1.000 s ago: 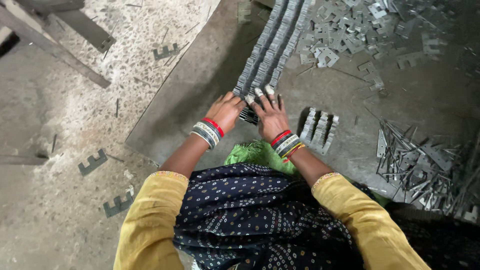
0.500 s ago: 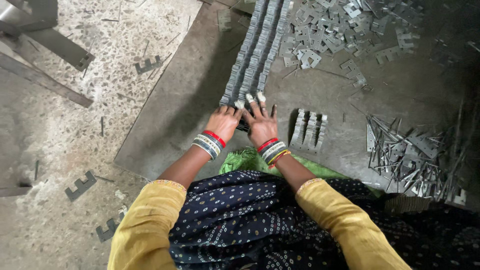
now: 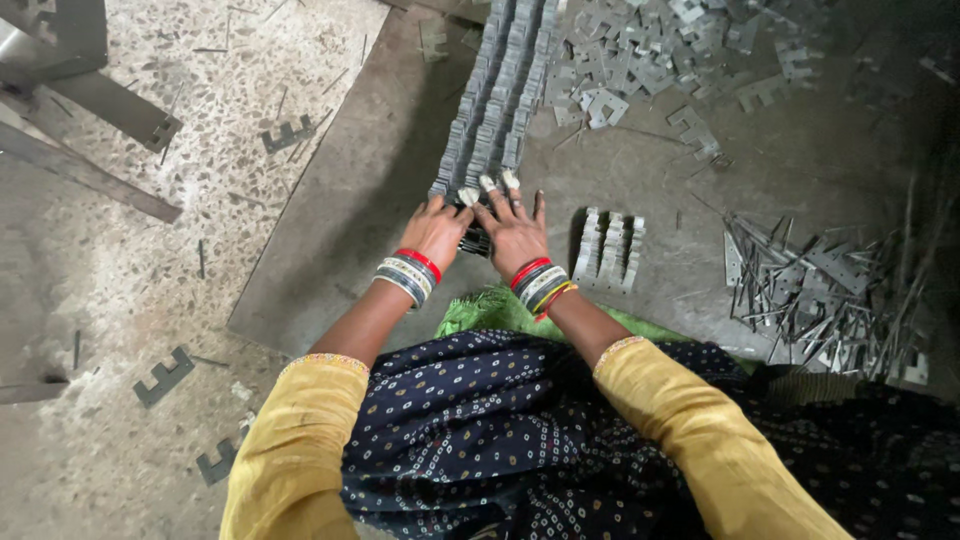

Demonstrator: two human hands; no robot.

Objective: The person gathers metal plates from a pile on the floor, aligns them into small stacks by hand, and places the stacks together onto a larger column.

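Note:
A long row of stacked grey E-shaped metal plates runs away from me on a dark metal sheet. My left hand and my right hand press side by side against the near end of that row, fingers curled onto the plates. Both wrists carry several coloured bangles. A short separate stack of the same plates lies just right of my right hand.
A heap of loose E-shaped plates lies at the far right of the row. A pile of thin metal strips sits at the right. Single plates and metal bars lie on the speckled floor at the left.
Both hands have stayed on the near end of the row. The view has shifted a little, so hands and row sit slightly higher in the picture.

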